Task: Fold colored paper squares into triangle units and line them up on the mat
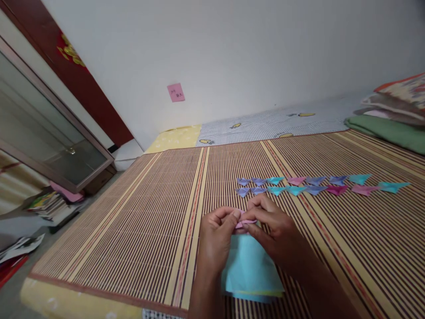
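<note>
Between my two hands is a small pink piece of folded paper [245,224], pinched by the fingers of both. My left hand [217,235] grips its left side, thumb on top. My right hand [274,223] has thumb and fingers closed on its right side. Just below them lies a stack of light blue paper sheets [250,266], with a yellow-green edge showing underneath. Beyond my hands, folded paper shapes [295,190] in blue, purple, pink and magenta stand in two rows. Parts of the pink paper are hidden by my fingers.
A striped bamboo mat [142,226] covers the bed, over a patterned sheet [252,128]. Folded bedding [392,128] sits at the far right. A pink note [175,92] is on the wall. Books [49,204] are stacked at the left, below a glass-panelled door [49,110].
</note>
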A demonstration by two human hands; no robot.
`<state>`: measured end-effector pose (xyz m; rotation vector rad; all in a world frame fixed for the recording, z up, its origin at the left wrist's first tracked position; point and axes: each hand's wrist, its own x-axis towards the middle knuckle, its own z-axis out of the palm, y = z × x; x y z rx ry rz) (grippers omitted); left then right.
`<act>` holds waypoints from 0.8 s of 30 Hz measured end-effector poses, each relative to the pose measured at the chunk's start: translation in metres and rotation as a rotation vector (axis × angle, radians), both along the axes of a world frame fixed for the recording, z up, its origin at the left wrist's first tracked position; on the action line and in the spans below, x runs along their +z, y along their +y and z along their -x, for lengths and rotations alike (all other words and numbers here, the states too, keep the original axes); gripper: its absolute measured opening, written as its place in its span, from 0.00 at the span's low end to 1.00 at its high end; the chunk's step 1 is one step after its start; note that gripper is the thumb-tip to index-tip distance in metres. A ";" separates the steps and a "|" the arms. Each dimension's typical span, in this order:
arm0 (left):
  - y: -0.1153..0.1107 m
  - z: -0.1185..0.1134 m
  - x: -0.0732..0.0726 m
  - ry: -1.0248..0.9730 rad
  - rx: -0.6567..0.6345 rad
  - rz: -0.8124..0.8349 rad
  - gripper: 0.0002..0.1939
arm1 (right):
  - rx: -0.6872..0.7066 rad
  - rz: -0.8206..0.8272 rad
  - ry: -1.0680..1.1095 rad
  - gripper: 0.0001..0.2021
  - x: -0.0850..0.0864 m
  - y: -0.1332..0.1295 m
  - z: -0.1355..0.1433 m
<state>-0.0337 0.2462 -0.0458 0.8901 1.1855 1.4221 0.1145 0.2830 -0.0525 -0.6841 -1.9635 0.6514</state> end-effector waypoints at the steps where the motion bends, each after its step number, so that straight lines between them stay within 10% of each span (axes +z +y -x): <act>1: 0.000 -0.001 0.001 0.009 0.001 -0.006 0.14 | -0.009 0.008 0.002 0.08 0.000 0.000 0.000; 10: -0.001 0.011 -0.001 -0.029 -0.250 -0.086 0.15 | -0.040 0.090 0.032 0.07 -0.004 0.007 -0.003; 24: -0.002 0.010 0.001 -0.028 -0.197 -0.010 0.15 | 0.046 0.177 0.156 0.07 -0.008 0.014 -0.015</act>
